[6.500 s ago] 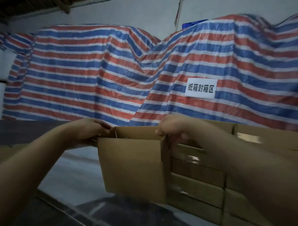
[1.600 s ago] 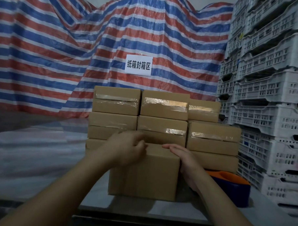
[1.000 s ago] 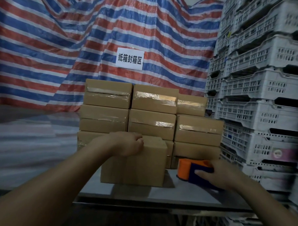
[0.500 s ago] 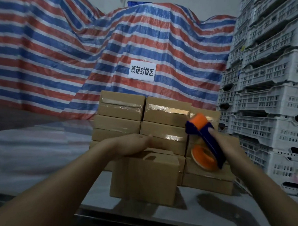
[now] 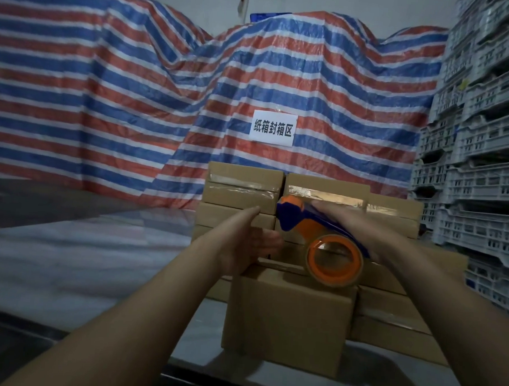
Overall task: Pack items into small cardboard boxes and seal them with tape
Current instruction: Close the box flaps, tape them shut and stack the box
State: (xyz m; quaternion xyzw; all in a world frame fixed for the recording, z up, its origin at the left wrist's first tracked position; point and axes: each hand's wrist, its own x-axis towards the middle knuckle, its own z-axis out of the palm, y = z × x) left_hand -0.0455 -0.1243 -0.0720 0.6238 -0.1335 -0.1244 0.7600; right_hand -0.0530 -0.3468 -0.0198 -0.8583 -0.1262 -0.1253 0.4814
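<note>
Now right hand (image 5: pixel 359 229) clamps the orange-and-blue plastic tape dispenser (image 5: pixel 318 239); left hand (image 5: pixel 245 245), fingers straight, steadies the light, stiff brown cardboard box (image 5: pixel 288 317) beneath; brace its top edges.

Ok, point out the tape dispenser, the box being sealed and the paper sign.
tape dispenser (image 5: pixel 335 259): head view, on the orange roll core.
box being sealed (image 5: pixel 288 319): head view, on its front face.
paper sign (image 5: pixel 273 129): head view, on the printed middle.

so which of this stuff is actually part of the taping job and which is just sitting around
In use:
front box
tape dispenser
left hand
right hand

Just there:
stacked sealed boxes
striped tarp
white sign
grey crates
</note>
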